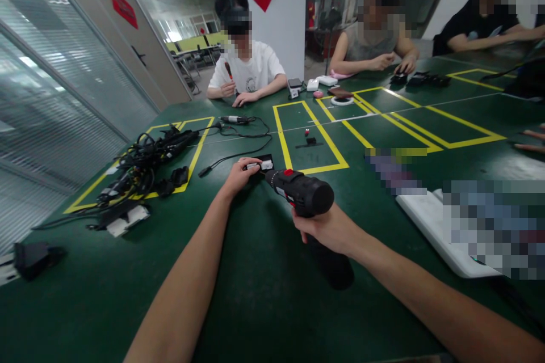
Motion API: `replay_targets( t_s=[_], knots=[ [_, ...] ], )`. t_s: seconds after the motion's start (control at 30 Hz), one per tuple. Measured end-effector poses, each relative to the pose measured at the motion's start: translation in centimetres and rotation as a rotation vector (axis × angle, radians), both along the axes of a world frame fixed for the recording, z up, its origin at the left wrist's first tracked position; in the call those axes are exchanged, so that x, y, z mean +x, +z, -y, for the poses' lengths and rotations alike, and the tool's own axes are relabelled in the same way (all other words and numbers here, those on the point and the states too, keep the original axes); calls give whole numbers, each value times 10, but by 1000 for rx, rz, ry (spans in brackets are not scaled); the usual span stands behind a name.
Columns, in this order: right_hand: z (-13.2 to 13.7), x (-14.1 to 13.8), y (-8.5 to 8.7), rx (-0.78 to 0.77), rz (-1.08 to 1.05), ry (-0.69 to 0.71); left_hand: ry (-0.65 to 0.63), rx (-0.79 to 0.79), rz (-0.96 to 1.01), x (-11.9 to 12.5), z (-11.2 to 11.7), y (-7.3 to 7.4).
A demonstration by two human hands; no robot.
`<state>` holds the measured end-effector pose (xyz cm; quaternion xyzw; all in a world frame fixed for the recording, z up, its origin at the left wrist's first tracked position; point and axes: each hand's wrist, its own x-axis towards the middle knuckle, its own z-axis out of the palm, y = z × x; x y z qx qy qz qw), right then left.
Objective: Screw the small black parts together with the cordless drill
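My right hand [326, 229] is wrapped round the grip of a black cordless drill [309, 193] with red details. The drill points forward and left, and its bit ends close to a small black case [269, 160] with white parts or labels on it. On that case the fingers of my left hand [242, 174] are closed, holding it against the green table [259, 295]. Whether the bit touches the case cannot be seen clearly. A black cable [232, 154] with a plug end lies just left of the case.
Tangled black cables and adapters [157, 150] are heaped on the left. Yellow tape rectangles [313, 170] mark the table. A white device [443, 238], partly pixelated, lies at right. Across the table a person [258, 65] holds a screwdriver [229, 71]; other people sit farther right.
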<state>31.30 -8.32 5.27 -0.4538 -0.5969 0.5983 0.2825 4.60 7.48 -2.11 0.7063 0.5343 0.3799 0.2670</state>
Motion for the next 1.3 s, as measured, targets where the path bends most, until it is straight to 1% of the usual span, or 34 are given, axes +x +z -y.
replay_targets(
  t_s=[0.27, 0.43, 0.8, 0.93, 1.03, 1.2, 1.3],
  knots=[
    [0, 1, -3, 26, -16, 5, 8, 10, 1, 1, -2, -3],
    [-1, 0, -3, 18, -33, -1, 3, 17, -8, 2, 0, -1],
    [0, 0, 3, 1, 23, -11, 12, 32, -20, 4, 2, 1],
    [1, -1, 2, -25, -48, -27, -2, 28, -16, 3, 2, 1],
    [2, -3, 2, -38, -64, -32, 11, 12, -9, 2, 1, -1],
    [4, -3, 5, -37, -22, -13, 23, -6, 12, 2, 0, -2],
    [2, -1, 3, -23, 19, 14, 16, -7, 3, 2, 1, -1]
  ],
)
